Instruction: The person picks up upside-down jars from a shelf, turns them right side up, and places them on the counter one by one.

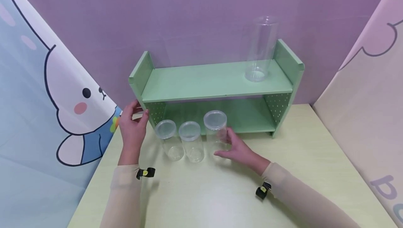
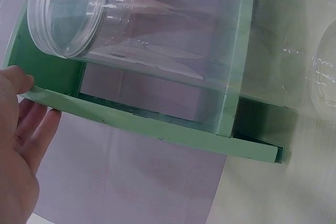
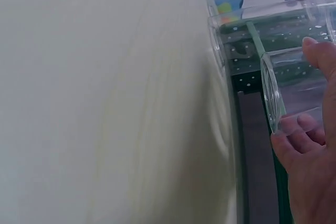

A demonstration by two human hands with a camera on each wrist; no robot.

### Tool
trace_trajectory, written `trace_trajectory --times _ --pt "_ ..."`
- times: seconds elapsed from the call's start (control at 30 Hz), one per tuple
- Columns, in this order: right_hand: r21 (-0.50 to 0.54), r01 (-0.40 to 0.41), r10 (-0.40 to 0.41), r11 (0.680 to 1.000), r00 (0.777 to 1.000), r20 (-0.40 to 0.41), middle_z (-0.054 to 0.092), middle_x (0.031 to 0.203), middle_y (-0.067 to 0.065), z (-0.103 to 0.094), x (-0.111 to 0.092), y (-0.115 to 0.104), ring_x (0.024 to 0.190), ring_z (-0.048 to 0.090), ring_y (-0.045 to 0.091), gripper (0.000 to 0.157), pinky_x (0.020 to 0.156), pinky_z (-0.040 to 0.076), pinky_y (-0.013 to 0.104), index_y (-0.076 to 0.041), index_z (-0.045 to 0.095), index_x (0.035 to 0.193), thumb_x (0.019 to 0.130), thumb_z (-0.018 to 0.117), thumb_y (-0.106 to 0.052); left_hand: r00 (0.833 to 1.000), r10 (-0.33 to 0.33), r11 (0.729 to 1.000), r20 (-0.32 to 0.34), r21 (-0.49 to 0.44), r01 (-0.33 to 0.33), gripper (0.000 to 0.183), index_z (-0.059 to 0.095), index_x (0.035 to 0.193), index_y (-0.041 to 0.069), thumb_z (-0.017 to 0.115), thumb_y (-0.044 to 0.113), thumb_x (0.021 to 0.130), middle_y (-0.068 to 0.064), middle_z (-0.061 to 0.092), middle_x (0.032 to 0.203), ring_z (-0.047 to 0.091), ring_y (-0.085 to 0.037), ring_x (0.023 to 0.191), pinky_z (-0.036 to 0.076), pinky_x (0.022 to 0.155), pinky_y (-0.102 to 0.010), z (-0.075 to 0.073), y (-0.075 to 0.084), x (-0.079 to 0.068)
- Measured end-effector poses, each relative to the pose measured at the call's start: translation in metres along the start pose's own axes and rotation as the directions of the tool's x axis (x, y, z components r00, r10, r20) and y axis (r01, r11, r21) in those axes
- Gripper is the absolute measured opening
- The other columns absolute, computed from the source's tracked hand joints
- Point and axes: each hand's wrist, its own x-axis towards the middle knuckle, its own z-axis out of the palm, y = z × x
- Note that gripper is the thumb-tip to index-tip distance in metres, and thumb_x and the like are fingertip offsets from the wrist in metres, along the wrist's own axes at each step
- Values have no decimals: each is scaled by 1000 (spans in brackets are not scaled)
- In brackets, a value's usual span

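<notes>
My right hand (image 1: 240, 151) grips a clear jar with a translucent lid (image 1: 215, 120), thumb on the near side and fingers round the far side. In the right wrist view the base of this held jar (image 3: 270, 95) is raised off the table. Just left of it two similar lidded jars (image 1: 193, 147) (image 1: 171, 145) stand upright side by side in front of the green shelf (image 1: 189, 81). My left hand (image 1: 133, 125) is at the shelf's left side panel. In the left wrist view its thumb lies over the panel's edge and its fingers (image 2: 44, 129) lie against the outer side.
A tall clear cylinder (image 1: 259, 56) stands on the upper board at the right. The shelf has a lower board (image 1: 248, 114) and dotted inner sides. It stands on a pale wooden table (image 1: 195, 200) against a purple backdrop (image 1: 201, 18), with printed cloths at both sides.
</notes>
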Motion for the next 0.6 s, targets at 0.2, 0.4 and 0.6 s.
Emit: trace_trajectory --times 0.2,0.4,0.6 --pt "-15 -5 5 1000 1000 16 58 153 18 5 -1 6 145 56 41 87 121 47 57 -8 44 154 85 98 -15 1000 -7 1000 1 13 7 44 69 149 25 78 22 106 -2 71 134 70 -17 118 58 82 -12 -1 0 0" --pt "-65 -17 18 998 1000 26 47 168 15 9 -4 13 156 44 40 95 127 38 57 -11 40 161 86 98 -20 1000 -18 1000 8 19 18 45 68 150 28 77 24 106 -1 70 135 70 -16 119 58 83 -12 -1 0 -1" --pt "-82 -38 41 996 998 45 41 172 15 10 -6 18 160 38 39 101 127 36 55 -12 34 166 87 97 -19 1000 -21 1000 7 16 21 44 68 150 27 77 23 106 -1 70 135 70 -15 119 58 83 -12 -1 0 0"
